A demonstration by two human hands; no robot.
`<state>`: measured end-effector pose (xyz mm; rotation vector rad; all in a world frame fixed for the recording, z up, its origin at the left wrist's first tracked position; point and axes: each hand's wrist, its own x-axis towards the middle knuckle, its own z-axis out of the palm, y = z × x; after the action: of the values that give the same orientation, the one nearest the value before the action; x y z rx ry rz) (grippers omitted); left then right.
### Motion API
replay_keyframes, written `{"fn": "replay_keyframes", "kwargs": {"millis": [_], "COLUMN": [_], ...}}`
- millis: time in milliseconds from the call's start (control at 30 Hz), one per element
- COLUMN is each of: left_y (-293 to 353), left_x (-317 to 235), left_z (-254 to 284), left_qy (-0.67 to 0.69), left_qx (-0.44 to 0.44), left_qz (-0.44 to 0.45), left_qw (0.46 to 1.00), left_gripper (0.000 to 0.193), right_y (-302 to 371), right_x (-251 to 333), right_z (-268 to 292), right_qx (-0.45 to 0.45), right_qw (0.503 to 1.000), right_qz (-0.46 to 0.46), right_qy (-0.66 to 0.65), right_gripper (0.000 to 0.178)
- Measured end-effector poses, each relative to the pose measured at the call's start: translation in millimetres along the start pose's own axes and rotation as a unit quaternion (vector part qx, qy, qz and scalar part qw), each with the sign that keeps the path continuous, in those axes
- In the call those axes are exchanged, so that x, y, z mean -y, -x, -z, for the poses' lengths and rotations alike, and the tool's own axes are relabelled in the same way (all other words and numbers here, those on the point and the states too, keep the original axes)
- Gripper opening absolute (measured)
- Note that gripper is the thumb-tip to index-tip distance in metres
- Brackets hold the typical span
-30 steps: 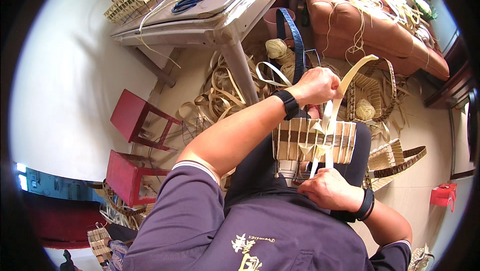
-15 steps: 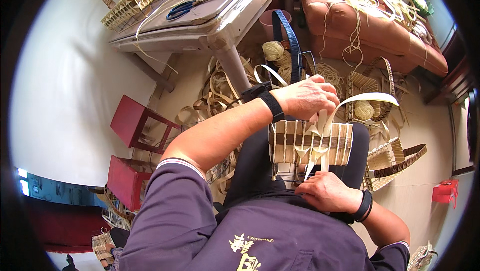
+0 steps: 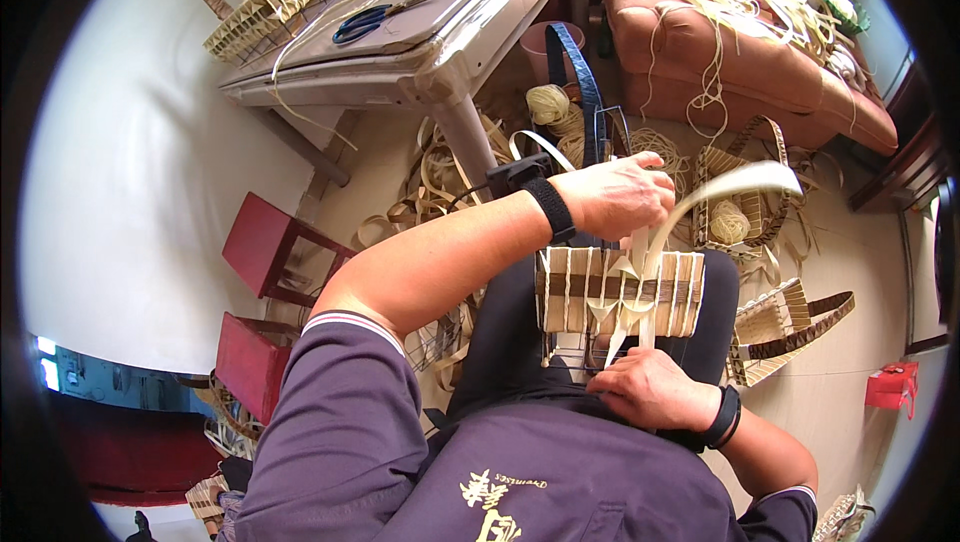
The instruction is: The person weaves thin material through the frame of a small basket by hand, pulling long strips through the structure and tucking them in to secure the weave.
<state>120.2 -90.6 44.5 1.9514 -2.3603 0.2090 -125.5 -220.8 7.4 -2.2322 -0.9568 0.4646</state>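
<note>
A small wire-framed basket (image 3: 570, 292), woven with pale and brown flat strips, rests across my lap. At its far edge is my left hand (image 3: 620, 197), fingers bent and closed on a pale flat strip (image 3: 668, 232). The free length of that strip arches out to the right. Below the basket's near edge my right hand (image 3: 655, 389) is curled closed around the lower part of a pale strip (image 3: 647, 327) that runs down the weave. Folded pointed strip ends stand out in the middle of the weave. The fingertips of both hands are partly hidden.
Ahead on the left, blue-handled scissors (image 3: 365, 22) lie on a table (image 3: 420, 62). Coiled strips (image 3: 430, 182) and woven baskets (image 3: 790, 327) litter the floor. Red stools (image 3: 250, 242) stand at left, a strip-covered sofa (image 3: 740, 62) at far right. A blue-wrapped handle (image 3: 585, 92) rises beyond my left hand.
The free pale strip has swung and is blurred at its arch. My left hand has shifted slightly, its fingers turned a little; the right hand stays almost in place.
</note>
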Motion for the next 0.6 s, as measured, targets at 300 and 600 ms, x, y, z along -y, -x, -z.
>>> {"fn": "replay_keyframes", "kwargs": {"millis": [300, 600], "left_y": [25, 61], "left_x": [44, 75], "left_z": [36, 76], "left_qy": [-0.212, -0.433], "left_qx": [-0.155, -0.197], "left_qz": [0.138, 0.397], "left_qw": [0.955, 0.785], "left_gripper": [0.002, 0.022], "right_y": [0, 0], "right_x": [-4, 0], "right_z": [0, 2], "right_qx": [-0.012, -0.018], "right_qw": [1.0, 1.0], "right_qz": [0.004, 0.007], "right_qy": [-0.017, -0.018], "right_gripper": [0.021, 0.019]}}
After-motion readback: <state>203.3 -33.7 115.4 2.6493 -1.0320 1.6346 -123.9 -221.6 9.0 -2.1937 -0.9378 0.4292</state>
